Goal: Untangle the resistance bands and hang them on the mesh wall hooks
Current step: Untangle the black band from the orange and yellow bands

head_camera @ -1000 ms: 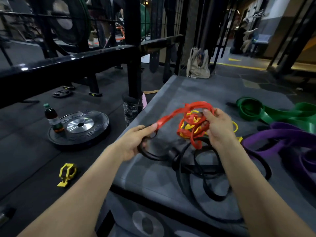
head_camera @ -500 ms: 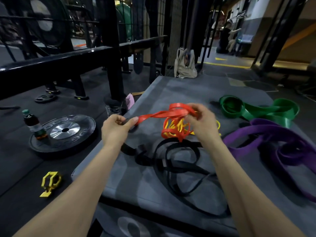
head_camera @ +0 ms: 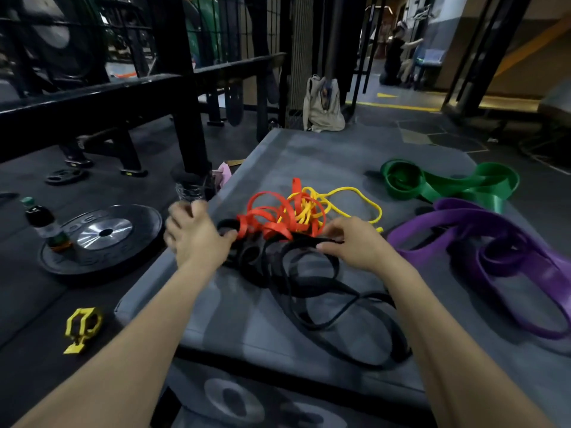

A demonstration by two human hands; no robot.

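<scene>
On the grey padded mat [head_camera: 324, 156], the flat red rubber band [head_camera: 272, 216] lies knotted with the thin yellow band [head_camera: 346, 196]. Just nearer you, the black band [head_camera: 312, 285] loops run long toward you. Your right hand [head_camera: 355, 242] pinches a black strand. Your left hand [head_camera: 194, 236] is blurred; I cannot tell its grip.

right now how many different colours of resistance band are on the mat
5: red and yellow tangled mid-mat, black in front of them, green far right, purple near right. Each colour may hold several bands.
</scene>
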